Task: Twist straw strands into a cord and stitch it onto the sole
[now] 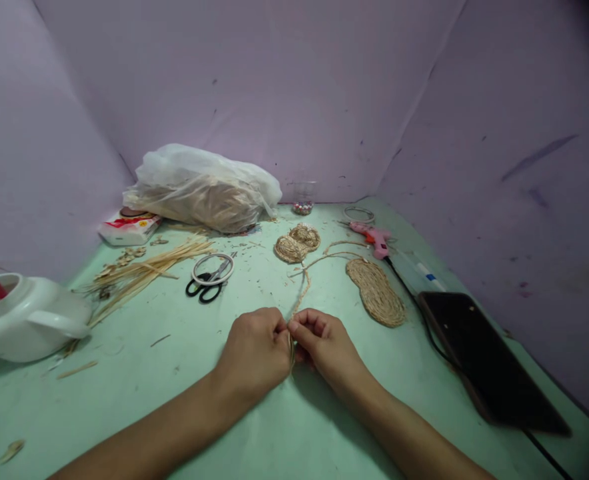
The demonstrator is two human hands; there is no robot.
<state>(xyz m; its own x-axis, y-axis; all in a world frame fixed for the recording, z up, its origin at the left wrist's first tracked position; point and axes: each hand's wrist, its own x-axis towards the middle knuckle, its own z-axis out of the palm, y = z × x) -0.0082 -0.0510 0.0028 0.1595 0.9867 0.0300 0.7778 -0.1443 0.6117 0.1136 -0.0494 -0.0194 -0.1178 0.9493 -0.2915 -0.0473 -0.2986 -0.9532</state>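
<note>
Braided cord (302, 290) – L hand (255, 345) closed in a fist on it, R hand (328, 341) pinching it just alongside.

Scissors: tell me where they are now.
In the head view, the scissors lie on the table left of centre, overlapping a white ring, just right of the straw and beyond the left hand.

White pot (32, 323) cut off at left; braided cord (305, 285) partly hidden in left hand (254, 343) and right hand (330, 341); plastic bag (202, 190) contents indistinct.
</note>
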